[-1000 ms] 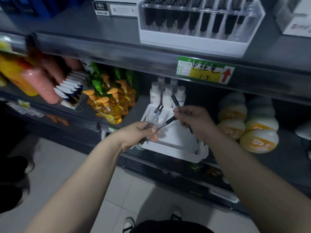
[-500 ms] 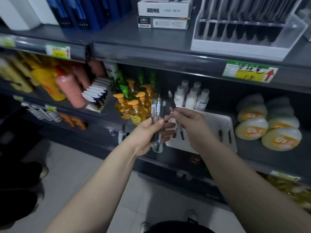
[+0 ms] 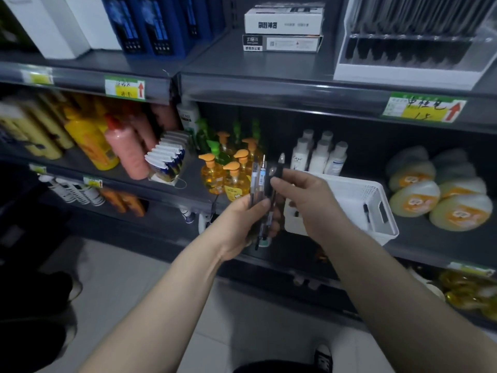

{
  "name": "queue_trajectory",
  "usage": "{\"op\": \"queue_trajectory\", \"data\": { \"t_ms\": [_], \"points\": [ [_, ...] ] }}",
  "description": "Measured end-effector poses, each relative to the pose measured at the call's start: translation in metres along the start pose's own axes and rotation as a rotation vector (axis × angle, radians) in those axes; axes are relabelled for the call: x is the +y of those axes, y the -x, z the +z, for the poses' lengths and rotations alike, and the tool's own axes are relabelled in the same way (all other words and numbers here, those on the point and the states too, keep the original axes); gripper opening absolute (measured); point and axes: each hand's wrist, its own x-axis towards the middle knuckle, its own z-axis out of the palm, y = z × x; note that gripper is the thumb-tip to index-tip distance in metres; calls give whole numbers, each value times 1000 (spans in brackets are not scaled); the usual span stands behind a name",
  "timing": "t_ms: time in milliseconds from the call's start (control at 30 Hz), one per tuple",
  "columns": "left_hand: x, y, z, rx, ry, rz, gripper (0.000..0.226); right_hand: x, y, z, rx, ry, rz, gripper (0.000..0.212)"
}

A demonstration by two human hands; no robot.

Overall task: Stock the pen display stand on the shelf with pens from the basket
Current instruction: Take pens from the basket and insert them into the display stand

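Observation:
My left hand grips a small upright bundle of pens, clear barrels with dark grips. My right hand pinches a black pen right beside that bundle, tip up. The white plastic basket sits on the middle shelf just right of my hands, with one dark pen lying inside. The white pen display stand stands on the upper shelf at top right, its slots filled with dark pens.
Orange pump bottles and white bottles stand behind my hands. Round yellow packs lie right of the basket. Two flat boxes and blue boxes sit on the upper shelf. A price tag hangs below the stand.
Both hands lifted out of the basket and left of it, bringing the pens upright together. My view has tilted up and left, showing more of the upper shelf.

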Motion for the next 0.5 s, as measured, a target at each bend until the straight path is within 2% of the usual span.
{"op": "queue_trajectory", "data": {
  "t_ms": [133, 267, 400, 500],
  "points": [
    [0, 4, -8, -28, -89, -10, 19, -9, -7, -6, -40, 211, -38, 10],
    [-1, 6, -10, -49, -117, -46, 17, -14, -8, -11, -42, 309, -40, 1],
    [2, 4, -17, -35, -75, -65, 19, -19, -13, -25, 130, 132, -45, 6],
    [3, -1, -18, 54, 78, -48, 24, -15, -15, -32, 260, -101, -53, 5]
  ]
}}
